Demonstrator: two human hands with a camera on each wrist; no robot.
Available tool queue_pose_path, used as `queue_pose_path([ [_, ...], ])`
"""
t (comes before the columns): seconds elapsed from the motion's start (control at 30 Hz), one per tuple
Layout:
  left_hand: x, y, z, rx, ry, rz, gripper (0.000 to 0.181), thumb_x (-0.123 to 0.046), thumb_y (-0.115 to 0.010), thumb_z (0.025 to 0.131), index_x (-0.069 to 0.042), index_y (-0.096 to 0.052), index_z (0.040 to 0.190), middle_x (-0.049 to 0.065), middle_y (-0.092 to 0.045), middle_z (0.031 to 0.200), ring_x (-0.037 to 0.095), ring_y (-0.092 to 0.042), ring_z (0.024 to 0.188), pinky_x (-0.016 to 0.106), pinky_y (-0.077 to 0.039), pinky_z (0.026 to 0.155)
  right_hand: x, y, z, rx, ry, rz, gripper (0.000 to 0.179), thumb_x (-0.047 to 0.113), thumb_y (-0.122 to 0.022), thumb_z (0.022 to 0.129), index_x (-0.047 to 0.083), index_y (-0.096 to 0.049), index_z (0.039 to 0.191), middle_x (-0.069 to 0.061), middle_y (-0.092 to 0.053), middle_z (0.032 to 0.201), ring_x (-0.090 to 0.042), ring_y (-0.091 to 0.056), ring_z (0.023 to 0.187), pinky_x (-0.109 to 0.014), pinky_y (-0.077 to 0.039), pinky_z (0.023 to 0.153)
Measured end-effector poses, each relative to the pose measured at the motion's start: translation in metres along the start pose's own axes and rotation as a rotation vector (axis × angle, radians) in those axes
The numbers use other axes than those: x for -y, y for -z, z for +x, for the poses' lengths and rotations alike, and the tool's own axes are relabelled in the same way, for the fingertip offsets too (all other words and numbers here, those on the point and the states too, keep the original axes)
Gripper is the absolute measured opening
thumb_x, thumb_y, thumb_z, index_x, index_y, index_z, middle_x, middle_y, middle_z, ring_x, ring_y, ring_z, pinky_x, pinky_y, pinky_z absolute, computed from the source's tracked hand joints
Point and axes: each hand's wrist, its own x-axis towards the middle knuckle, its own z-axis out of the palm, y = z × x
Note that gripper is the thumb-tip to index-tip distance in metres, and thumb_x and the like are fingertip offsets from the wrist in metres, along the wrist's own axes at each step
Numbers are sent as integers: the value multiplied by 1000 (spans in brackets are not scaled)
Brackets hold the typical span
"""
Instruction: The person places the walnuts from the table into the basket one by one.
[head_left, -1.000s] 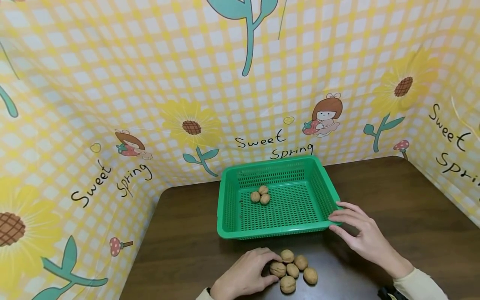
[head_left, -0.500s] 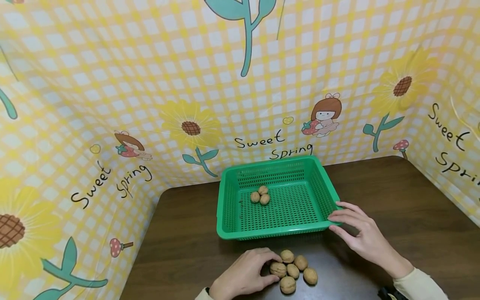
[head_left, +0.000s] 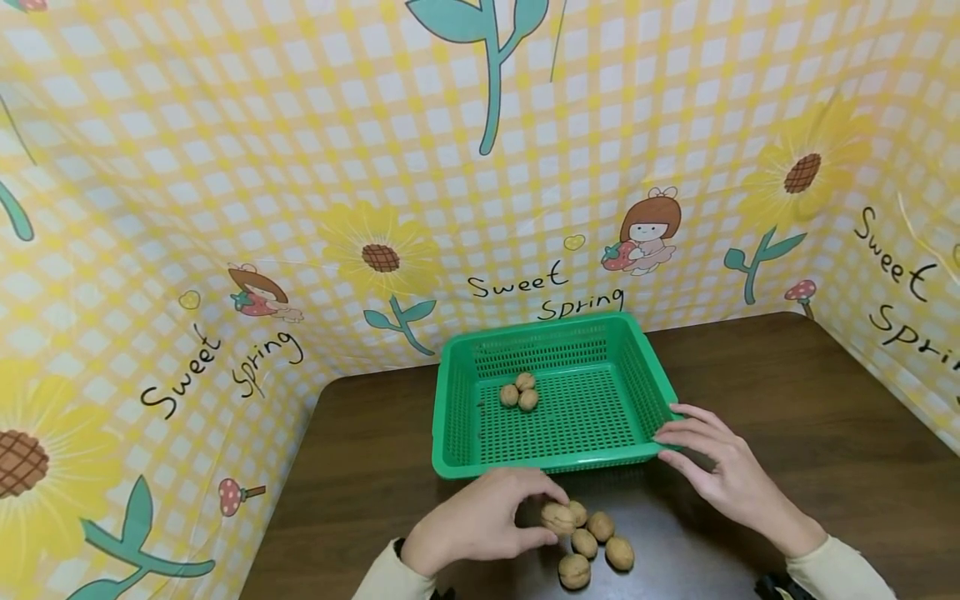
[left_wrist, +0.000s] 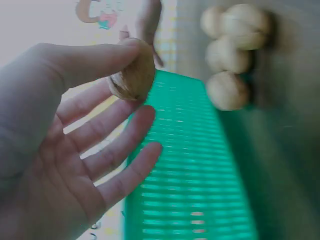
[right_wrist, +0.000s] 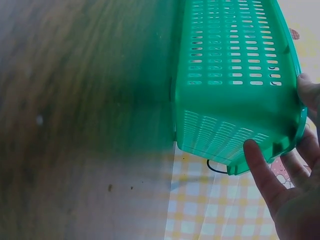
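Note:
My left hand [head_left: 480, 517] pinches a walnut [left_wrist: 134, 75] between thumb and fingertip, the other fingers spread apart. In the head view this walnut [head_left: 557, 518] is just in front of the green plastic basket, overlapping another walnut [head_left: 577, 512]. Several loose walnuts [head_left: 584, 543] lie on the table beside it. My right hand [head_left: 723, 471] holds the basket [head_left: 540, 463] at its front right corner. In the right wrist view, one finger [right_wrist: 262, 172] lies along the outside wall while other fingers wrap the rim. Three walnuts [head_left: 519, 392] sit inside the basket, left of its middle.
The dark wooden table [head_left: 360, 467] backs onto a yellow checked cloth [head_left: 300, 167] with printed flowers, which also hangs at both sides. A black object [head_left: 780, 586] shows near my right sleeve at the bottom edge.
My left hand has picked a walnut out of the loose group and moved it slightly up, toward the basket. The right hand stays at the basket corner.

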Motion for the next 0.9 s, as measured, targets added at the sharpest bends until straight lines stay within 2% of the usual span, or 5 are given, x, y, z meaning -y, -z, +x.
queue_pose_path([
  [0.23,-10,43,20,-29,34,-44,35,-32,-80,99,-27,-72,132,-15,-73,124,-3,-66,104,25,-58,87,0,0,0,5,-2,-18,51,-12,-87,75,25,-81,109,4,-78,112,-10,-53,141,-11,-34,119],
  [0.43,-12,74,36,-93,63,-32,35,-30,-81,98,-26,-73,131,-15,-74,119,5,-68,104,29,-55,93,1,0,1,-3,9,-20,51,-13,-86,74,25,-81,108,3,-78,110,-12,-55,139,-12,-34,119],
  [0.6,-6,95,45,-161,88,-21,36,-27,-81,98,-25,-73,133,-12,-74,116,9,-68,104,32,-58,92,2,0,1,2,3,-29,51,-11,-88,74,26,-81,109,3,-79,111,-12,-54,139,-11,-34,119],
  [0.77,4,111,58,-194,115,-18,36,-29,-80,99,-26,-72,134,-11,-74,117,10,-68,103,34,-57,87,2,-1,-1,-2,1,-30,51,-12,-88,73,25,-81,109,3,-79,110,-9,-54,140,-10,-34,118],
  [0.9,15,119,70,-194,159,-25,36,-32,-78,101,-27,-71,136,-9,-74,119,10,-68,103,35,-57,83,2,0,0,-6,-1,-26,51,-11,-88,73,25,-81,108,1,-79,110,-10,-54,140,-10,-33,118],
])
